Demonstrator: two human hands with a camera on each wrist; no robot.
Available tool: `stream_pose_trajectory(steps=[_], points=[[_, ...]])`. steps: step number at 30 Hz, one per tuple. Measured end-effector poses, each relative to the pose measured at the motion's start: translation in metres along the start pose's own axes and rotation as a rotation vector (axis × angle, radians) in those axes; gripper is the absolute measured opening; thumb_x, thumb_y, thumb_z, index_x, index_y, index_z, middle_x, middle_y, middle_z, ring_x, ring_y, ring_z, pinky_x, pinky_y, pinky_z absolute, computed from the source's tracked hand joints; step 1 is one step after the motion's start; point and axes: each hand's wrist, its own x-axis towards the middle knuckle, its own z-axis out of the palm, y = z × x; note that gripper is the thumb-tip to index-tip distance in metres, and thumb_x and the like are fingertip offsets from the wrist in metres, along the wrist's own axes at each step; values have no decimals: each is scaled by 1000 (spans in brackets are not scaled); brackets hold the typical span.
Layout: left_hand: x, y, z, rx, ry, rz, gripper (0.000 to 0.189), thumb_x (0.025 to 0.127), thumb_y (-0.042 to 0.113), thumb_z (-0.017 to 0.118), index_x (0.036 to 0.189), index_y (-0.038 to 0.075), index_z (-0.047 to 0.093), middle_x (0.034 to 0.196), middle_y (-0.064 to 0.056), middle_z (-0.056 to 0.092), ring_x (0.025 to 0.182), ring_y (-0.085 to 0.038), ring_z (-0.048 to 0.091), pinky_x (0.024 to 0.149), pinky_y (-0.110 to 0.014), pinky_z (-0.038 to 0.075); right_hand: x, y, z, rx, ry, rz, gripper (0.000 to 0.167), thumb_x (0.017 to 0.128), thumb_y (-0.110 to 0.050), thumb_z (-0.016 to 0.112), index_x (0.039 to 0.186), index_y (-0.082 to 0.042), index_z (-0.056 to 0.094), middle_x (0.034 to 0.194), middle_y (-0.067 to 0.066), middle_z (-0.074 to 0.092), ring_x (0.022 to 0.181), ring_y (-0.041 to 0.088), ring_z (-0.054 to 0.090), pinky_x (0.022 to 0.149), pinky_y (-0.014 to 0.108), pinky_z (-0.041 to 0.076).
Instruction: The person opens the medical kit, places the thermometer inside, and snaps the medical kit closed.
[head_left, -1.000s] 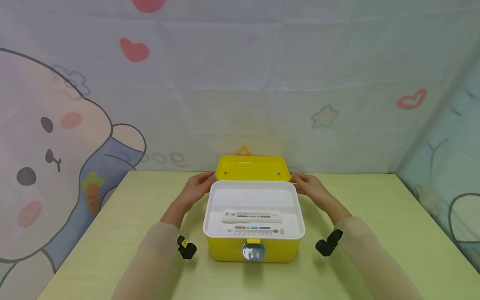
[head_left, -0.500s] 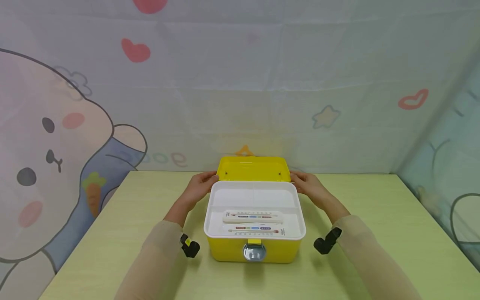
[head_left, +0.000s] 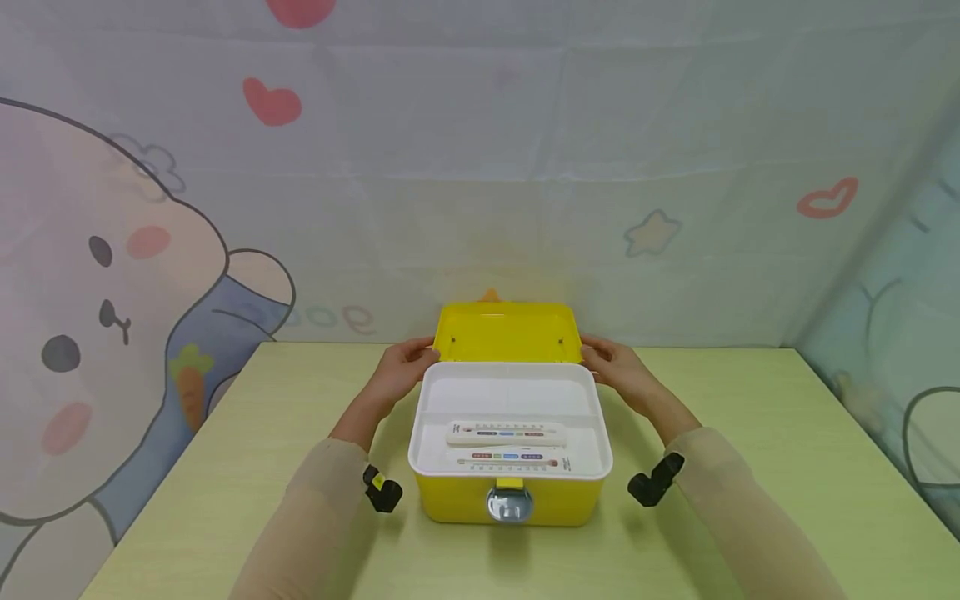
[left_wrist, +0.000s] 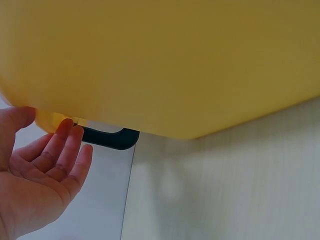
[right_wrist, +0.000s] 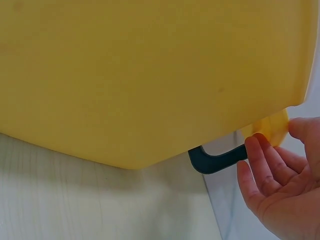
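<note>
In the head view a yellow storage box (head_left: 450, 500) stands with its lid (head_left: 506, 329) tipped back. A white tray (head_left: 510, 396) fills its top and bears two flat thermometers, an upper thermometer (head_left: 506, 432) and a lower thermometer (head_left: 508, 457). My left hand (head_left: 396, 375) holds the lid's left edge, thumb at the near side and fingers behind. On the right edge my right hand (head_left: 621, 375) grips the lid the same way. Both wrist views show bent fingers against the lid's back, beside a dark green handle (left_wrist: 112, 139). The box wall hides part of the lid there.
A silver latch (head_left: 510, 504) sits on the box front. The box rests on a pale wooden table (head_left: 712, 400). Right behind the lid hangs a printed cloth backdrop (head_left: 450, 208), close to the table's back edge.
The lid has risen a little, its top edge now higher against the backdrop. Both hands stay at its sides and have barely moved. Box, tray and thermometers keep their places.
</note>
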Motion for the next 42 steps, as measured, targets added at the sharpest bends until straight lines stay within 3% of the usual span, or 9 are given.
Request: stream_pose_trajectory(steps=[7,16,25,42], points=[[0,4,0,7,27,32,47,92,16,55,135,2,44,119,-21,57,103,-27,57,86,-33,51,-1,-3,0,-11,14,-39,59,98,-30,44,146,-3,21,136,24,41,118,37,48,99,45,41],[2,10,-1,-2,62,12,47,90,14,58,135,7,45,124,-17,55,109,-27,55,91,-35,49,1,-8,0,30,39,-65,56,98,-21,46,146,-7,22,134,25,42,114,36,50,97,44,43],[1,16,-2,-23,82,60,49,88,7,59,135,7,45,124,-18,55,107,-31,56,92,-39,47,3,-14,0,69,81,-79,56,96,-18,50,145,-8,25,135,23,42,116,34,50,97,46,42],[3,21,-5,-16,120,61,49,86,3,60,132,10,47,123,-15,58,105,-30,58,92,-41,47,5,-25,3,16,138,-84,56,94,-13,51,145,-9,27,133,20,45,118,35,48,95,45,45]])
